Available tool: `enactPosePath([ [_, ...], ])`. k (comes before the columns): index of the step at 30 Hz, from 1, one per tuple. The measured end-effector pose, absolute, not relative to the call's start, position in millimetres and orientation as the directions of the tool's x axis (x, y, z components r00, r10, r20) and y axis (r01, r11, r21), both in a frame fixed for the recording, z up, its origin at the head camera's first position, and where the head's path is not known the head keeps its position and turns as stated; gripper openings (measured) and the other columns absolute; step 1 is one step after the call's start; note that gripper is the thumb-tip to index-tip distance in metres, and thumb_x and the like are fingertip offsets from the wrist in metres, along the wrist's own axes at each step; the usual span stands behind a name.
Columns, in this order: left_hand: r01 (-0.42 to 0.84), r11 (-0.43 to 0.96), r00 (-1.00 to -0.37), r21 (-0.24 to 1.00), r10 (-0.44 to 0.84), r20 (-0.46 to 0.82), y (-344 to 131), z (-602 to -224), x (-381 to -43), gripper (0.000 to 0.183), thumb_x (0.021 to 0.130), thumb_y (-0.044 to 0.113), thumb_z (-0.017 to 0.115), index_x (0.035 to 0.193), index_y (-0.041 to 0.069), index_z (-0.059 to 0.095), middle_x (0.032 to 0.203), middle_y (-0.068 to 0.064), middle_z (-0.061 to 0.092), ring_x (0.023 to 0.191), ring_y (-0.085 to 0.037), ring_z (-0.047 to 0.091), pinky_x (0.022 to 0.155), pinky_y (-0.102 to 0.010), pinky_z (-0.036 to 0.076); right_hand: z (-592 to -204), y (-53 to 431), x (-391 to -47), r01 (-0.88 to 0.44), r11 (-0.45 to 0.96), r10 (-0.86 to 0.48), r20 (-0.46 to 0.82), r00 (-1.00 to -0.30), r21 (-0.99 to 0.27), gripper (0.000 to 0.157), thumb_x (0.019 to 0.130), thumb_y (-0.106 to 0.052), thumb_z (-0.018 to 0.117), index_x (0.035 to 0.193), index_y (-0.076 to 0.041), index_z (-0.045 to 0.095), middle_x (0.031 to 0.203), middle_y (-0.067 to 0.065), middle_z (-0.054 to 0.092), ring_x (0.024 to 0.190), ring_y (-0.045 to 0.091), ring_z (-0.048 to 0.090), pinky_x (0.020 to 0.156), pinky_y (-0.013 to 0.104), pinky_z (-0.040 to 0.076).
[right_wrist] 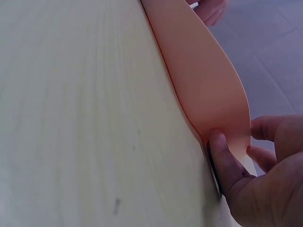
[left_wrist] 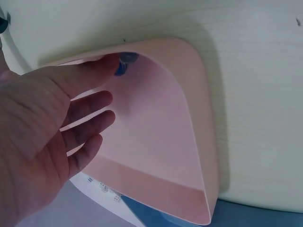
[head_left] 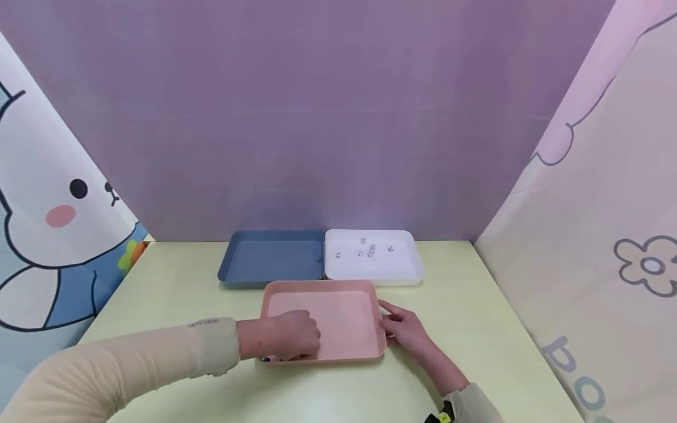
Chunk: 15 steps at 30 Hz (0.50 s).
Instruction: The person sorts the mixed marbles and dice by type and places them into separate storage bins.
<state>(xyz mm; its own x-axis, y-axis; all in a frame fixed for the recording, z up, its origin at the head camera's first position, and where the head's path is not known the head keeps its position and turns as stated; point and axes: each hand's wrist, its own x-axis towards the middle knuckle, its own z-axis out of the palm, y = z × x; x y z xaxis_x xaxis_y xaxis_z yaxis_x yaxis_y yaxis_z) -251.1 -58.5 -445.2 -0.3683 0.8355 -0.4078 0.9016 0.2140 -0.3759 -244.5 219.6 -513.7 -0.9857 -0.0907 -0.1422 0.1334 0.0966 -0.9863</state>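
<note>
In the head view, the pink tray (head_left: 346,323) lies with its long axis left to right; the left hand (head_left: 288,336) is over its near left part. In the left wrist view, small blue pieces (left_wrist: 121,70) sit beside that hand's thumb; whether it pinches any, I cannot tell. In the right wrist view, the right hand (right_wrist: 265,182) grips the tray's wall.

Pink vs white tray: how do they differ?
Place: the pink tray sits in front; the white tray behind, further right.
Contact: the right hand touches the pink tray; the white tray has no hand on it.
Contents: the white tray holds dice; the pink tray, something blue.
Both have rounded corners and raised rims.
</note>
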Motion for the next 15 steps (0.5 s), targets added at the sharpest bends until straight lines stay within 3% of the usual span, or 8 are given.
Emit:
enactPosePath([
  [9, 0.872, 0.136, -0.347, -0.471, 0.85, -0.396, -60.1, -448.8, -249.3, 0.023, 0.082, 0.03, 0.078, 0.065, 0.035, 0.064, 0.058, 0.011, 0.056, 0.055, -0.008, 0.044, 0.057, -0.028, 0.037, -514.1, 221.5, -243.3, 0.135, 0.103, -0.081, -0.144, -0.986, -0.985, 0.053, 0.093, -0.003, 0.061, 0.144, -0.003, 0.046, 0.105, 0.019, 0.064, 0.08, 0.027, 0.067, 0.065, 0.039, 0.057],
  [15, 0.843, 0.143, -0.384, -0.519, 0.835, -0.395, -61.0, -451.4, -252.5, 0.017, 0.079, 0.035, 0.081, 0.069, 0.034, 0.066, 0.064, 0.01, 0.058, 0.061, -0.011, 0.044, 0.066, -0.03, 0.041, -513.9, 220.6, -243.7, 0.132, 0.093, -0.092, -0.14, -0.986, -0.987, 0.052, 0.094, -0.003, 0.06, 0.144, -0.003, 0.046, 0.106, 0.021, 0.063, 0.08, 0.026, 0.067, 0.065, 0.037, 0.057],
])
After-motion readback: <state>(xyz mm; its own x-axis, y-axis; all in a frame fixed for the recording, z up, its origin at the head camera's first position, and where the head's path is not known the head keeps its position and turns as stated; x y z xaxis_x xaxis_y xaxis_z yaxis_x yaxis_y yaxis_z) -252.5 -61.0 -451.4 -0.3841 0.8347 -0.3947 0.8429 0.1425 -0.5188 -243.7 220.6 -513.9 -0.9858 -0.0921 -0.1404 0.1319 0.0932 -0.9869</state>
